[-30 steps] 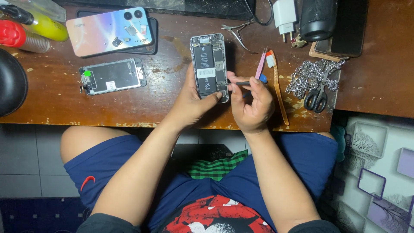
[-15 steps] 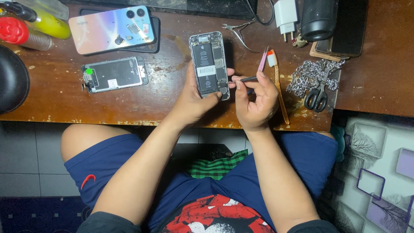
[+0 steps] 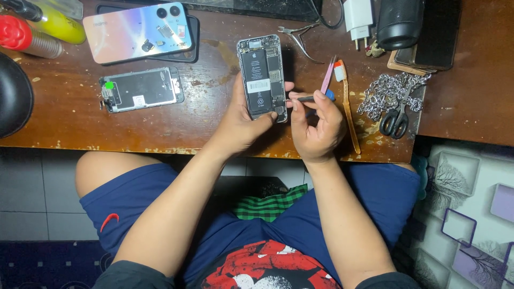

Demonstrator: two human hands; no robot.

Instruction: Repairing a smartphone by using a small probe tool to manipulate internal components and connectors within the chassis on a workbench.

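Note:
My left hand (image 3: pixel 241 120) holds an opened smartphone body (image 3: pixel 262 76) by its lower end, its black battery and circuit parts facing up. My right hand (image 3: pixel 317 124) pinches a thin dark screwdriver (image 3: pixel 306 98) with a blue end, and its tip touches the phone's lower right edge. Both hands rest over the worn brown wooden table (image 3: pixel 209 115).
A detached phone screen (image 3: pixel 141 89) lies face down at the left, and a pastel phone back cover (image 3: pixel 139 32) sits behind it. A toothbrush (image 3: pixel 347 104), pink tool (image 3: pixel 327 76), metal chain (image 3: pixel 386 92), scissors (image 3: pixel 395 120), pliers (image 3: pixel 300 36), white charger (image 3: pixel 357 15) and black cylinder (image 3: pixel 399 21) crowd the right.
The screwdriver tip has moved in from the right onto the phone's lower right edge. My left hand keeps its hold on the phone.

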